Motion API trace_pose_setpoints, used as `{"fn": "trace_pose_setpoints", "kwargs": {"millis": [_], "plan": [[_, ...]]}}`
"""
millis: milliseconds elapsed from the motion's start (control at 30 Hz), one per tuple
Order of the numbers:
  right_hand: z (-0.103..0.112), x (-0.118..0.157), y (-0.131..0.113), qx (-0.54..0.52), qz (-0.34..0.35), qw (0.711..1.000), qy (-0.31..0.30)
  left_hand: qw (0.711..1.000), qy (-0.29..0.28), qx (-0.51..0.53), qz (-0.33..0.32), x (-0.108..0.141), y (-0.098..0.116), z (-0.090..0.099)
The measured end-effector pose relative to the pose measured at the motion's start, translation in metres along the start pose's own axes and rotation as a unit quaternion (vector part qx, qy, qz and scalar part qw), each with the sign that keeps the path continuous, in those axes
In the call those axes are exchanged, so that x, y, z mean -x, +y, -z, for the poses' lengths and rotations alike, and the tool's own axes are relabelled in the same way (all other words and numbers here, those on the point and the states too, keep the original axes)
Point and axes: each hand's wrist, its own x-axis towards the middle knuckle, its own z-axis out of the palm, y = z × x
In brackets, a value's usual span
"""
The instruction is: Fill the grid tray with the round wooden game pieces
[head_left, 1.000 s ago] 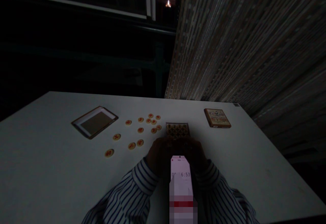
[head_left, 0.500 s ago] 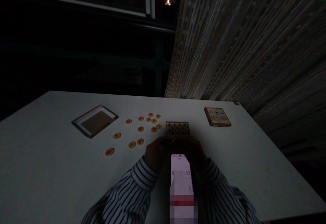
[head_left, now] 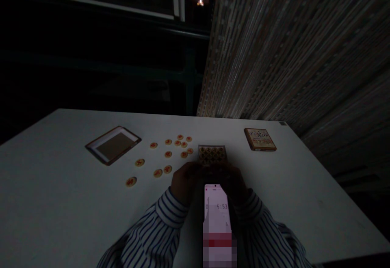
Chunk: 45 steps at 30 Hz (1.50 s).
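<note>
The scene is very dark. My left hand (head_left: 183, 182) and my right hand (head_left: 236, 184) meet at the near edge of a small patterned board (head_left: 212, 153) that holds round pieces. Their fingers are curled against it, and the grip itself is hidden in shadow. Several loose round tan pieces with red marks (head_left: 167, 154) lie on the white table (head_left: 61, 203) to the left of the board. A lit phone (head_left: 217, 211) showing a timer stands between my striped sleeves and covers part of both hands.
An open shallow box tray (head_left: 113, 145) lies at the left of the pieces. A flat printed box (head_left: 260, 139) sits at the far right of the table. A tall stack of layered sheets (head_left: 289, 48) rises behind the table's right side.
Both hands have shifted slightly toward me along the board's near edge, showing a little more of the board. The loose pieces and boxes have not moved.
</note>
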Motion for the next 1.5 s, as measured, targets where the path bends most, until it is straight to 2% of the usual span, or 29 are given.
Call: {"fn": "trace_pose_setpoints", "kwargs": {"millis": [200,433,567,800,1167,1367,1500], "plan": [[-0.0008,-0.0002,-0.0042,-0.034,-0.007,0.999,-0.033,0.999,0.002,0.017,0.034,-0.0017,-0.0027,0.0006],[-0.0009,-0.002,-0.0055,-0.071,-0.008,0.997,-0.039,0.997,-0.03,0.05,0.059,-0.0014,-0.0074,-0.0021],[-0.0009,-0.0009,-0.0042,-0.067,-0.017,0.997,-0.025,0.996,-0.046,0.046,0.056,-0.0011,-0.0065,-0.0015],[-0.0035,0.0019,-0.0013,-0.075,-0.046,0.996,-0.011,0.998,-0.042,0.01,0.051,0.0002,-0.0034,0.0],[-0.0005,0.001,-0.0022,-0.072,0.011,0.997,-0.039,0.998,-0.016,-0.03,0.054,-0.0002,-0.0028,-0.0001],[0.0013,-0.001,-0.0082,-0.084,-0.021,0.995,-0.045,0.998,-0.031,-0.007,0.049,-0.0011,-0.0043,0.002],[0.0019,-0.0005,-0.0074,-0.076,-0.038,0.996,-0.025,0.998,-0.038,0.003,0.053,-0.0012,-0.0029,0.0014]]}}
